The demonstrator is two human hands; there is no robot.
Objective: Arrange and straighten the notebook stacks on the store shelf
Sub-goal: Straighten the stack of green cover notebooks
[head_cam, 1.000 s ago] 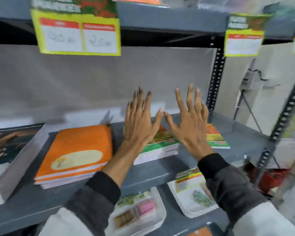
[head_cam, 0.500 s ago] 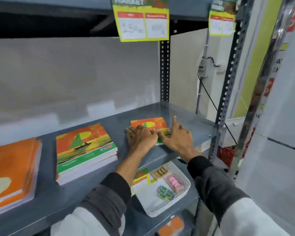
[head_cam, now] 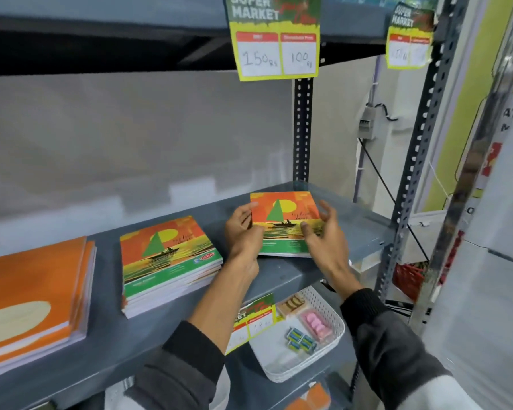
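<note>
Notebook stacks sit on the grey shelf (head_cam: 332,270): the small stack (head_cam: 288,223) w/ the sailboat cover lies at the right end, near the perforated upright (head_cam: 302,128); left hand (head_cam: 242,232) grips its left edge, thumb on the cover and fingers curled at the side; right hand (head_cam: 328,232) is on its right edge, fingers spread and loosely bent over the cover's corner; whether it's actually clamped there, can't tell. A thicker stack w/ the same cover (head_cam: 169,258) lies well to the left of it, apart from both hands, sheets slightly fanned at the front; further left an orange stack (head_cam: 33,294), partly cut off by the frame edge. Above, a yellow price tag (head_cam: 276,39) reads 150 and 100, hanging from the upper shelf; a 2nd tag (head_cam: 409,37) hangs to the right. Below, a white basket (head_cam: 335,341) holds small packets, incl. a pink one (head_cam: 314,324).
</note>
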